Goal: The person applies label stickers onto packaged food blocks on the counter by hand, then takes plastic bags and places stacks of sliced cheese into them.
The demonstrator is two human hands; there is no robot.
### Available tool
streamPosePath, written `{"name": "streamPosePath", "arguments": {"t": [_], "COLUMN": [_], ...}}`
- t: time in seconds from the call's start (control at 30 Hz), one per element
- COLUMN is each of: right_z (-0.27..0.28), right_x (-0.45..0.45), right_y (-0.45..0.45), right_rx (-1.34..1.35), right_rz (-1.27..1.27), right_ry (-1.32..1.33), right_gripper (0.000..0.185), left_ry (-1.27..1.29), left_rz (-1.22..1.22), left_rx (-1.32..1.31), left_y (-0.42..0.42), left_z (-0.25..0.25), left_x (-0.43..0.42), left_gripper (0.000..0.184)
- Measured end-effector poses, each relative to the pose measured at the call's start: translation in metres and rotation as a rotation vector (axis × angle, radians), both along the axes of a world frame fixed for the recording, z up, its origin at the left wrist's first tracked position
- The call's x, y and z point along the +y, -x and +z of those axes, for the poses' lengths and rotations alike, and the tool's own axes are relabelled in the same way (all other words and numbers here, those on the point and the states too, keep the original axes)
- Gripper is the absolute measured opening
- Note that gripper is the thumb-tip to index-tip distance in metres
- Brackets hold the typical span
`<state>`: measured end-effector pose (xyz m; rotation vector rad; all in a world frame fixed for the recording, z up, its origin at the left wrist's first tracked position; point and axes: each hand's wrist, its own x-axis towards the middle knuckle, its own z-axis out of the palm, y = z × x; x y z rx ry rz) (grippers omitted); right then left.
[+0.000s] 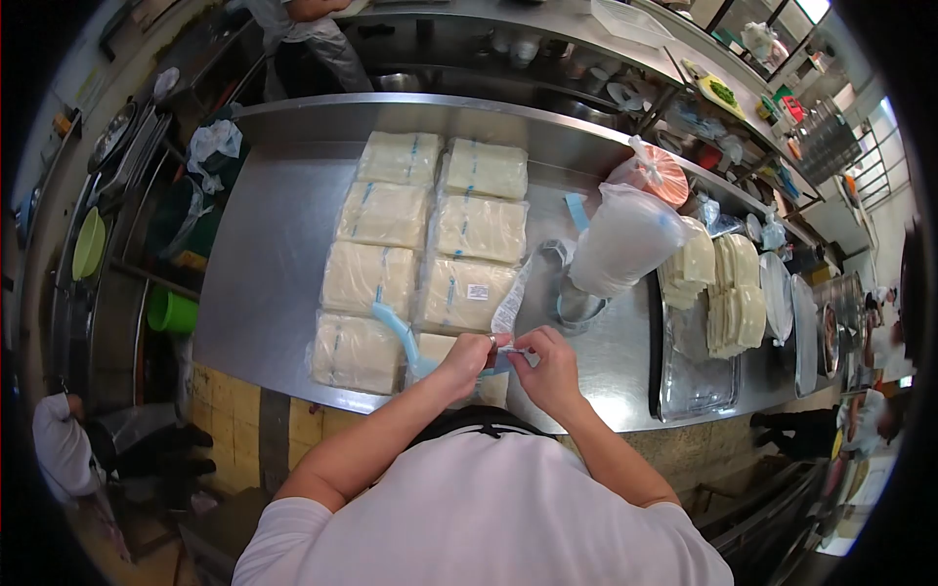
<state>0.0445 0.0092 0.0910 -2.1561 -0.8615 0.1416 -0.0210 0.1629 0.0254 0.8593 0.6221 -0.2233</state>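
Note:
My left hand [466, 359] and my right hand [549, 363] are close together near the table's front edge, fingers pinched on a strip of printed labels [508, 311]. The strip's white length rises from my hands toward a loose coil [559, 256] on the metal. Beneath them lie plastic-wrapped packs of pale flat sheets [367, 277], arranged in two columns. One pack in the right column bears a white printed label [477, 292]. A light-blue strip [395, 327] curls across the packs beside my left wrist. My hands partly cover the nearest right pack [489, 391].
A filled translucent bag [625, 239] stands right of the packs, with an orange-filled bag [660, 176] behind it. Stacks of pale sheets [735, 308] rest on a dark-rimmed tray [696, 386]. A raised metal edge [322, 104] backs the table. Other people stand around the kitchen.

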Motion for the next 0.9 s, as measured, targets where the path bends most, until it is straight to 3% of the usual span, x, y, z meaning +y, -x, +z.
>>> {"name": "streamPosePath", "arguments": {"t": [0.33, 0.57, 0.67, 0.73, 0.77, 0.83, 0.9], "right_z": [-0.005, 0.002, 0.011, 0.014, 0.016, -0.004, -0.032], "right_x": [0.005, 0.007, 0.013, 0.028, 0.038, 0.062, 0.093], "right_y": [-0.001, -0.003, -0.005, -0.023, -0.036, -0.077, -0.125], "right_rx": [0.012, -0.301, -0.155, -0.119, -0.1, 0.232, 0.165], "right_rz": [-0.014, 0.152, 0.238, 0.122, 0.064, -0.067, -0.124], "right_ry": [-0.003, -0.11, -0.206, -0.211, -0.214, -0.22, -0.078], "right_gripper": [0.018, 0.015, 0.02, 0.015, 0.013, 0.013, 0.022], "left_ry": [-0.084, 0.125, 0.245, 0.262, 0.163, -0.038, -0.177], "left_rz": [-0.087, 0.074, 0.171, 0.178, 0.103, -0.046, -0.149], "left_rx": [-0.039, 0.082, 0.148, 0.174, 0.155, 0.116, 0.101], "left_y": [-0.007, -0.012, -0.014, -0.015, -0.013, -0.01, -0.008], "left_z": [-0.013, -0.007, -0.004, -0.018, -0.022, -0.02, -0.019], "left_x": [0.012, 0.008, 0.012, 0.019, 0.02, 0.023, 0.02], "left_gripper": [0.02, 0.013, 0.013, 0.018, 0.019, 0.021, 0.026]}}
